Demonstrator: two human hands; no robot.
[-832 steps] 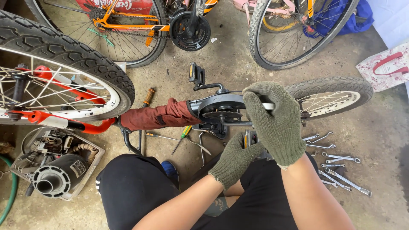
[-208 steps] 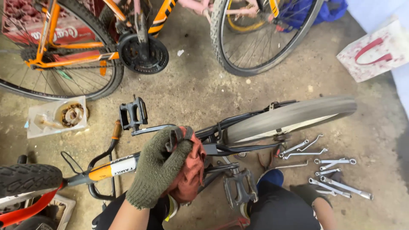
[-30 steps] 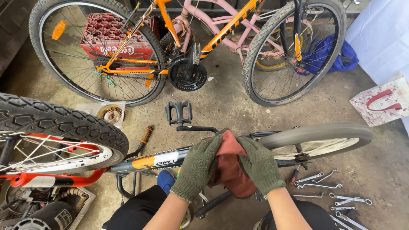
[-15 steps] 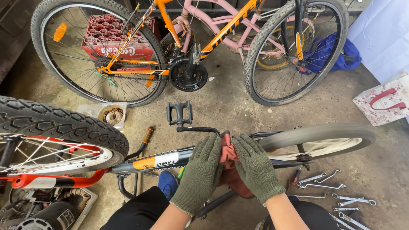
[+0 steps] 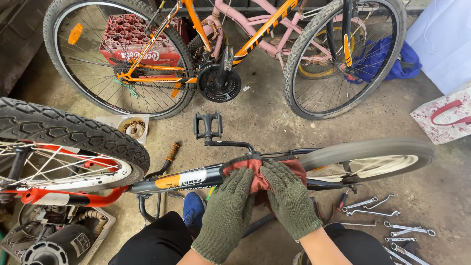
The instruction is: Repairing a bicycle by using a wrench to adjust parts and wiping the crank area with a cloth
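A small black bicycle frame (image 5: 176, 179) lies on its side in front of me, its rear wheel (image 5: 373, 158) blurred from spinning. A red rag (image 5: 259, 172) is draped over the frame near the crank. My left hand (image 5: 226, 210), in an olive knit glove, presses the rag's left side. My right hand (image 5: 290, 196), gloved the same way, presses its right side. The crank arm and black pedal (image 5: 208, 125) stick up just beyond the rag.
Several wrenches (image 5: 387, 228) lie on the concrete at the right. An orange bicycle (image 5: 162, 54) and a pink one (image 5: 255, 24) stand behind, by a red crate (image 5: 140, 41). A knobby front tyre (image 5: 64, 132) is at left, a motor in a tray (image 5: 54, 240) below it.
Both gloved hands have slid along the rag on the frame, bunching it and then spreading it; the rear wheel keeps spinning.
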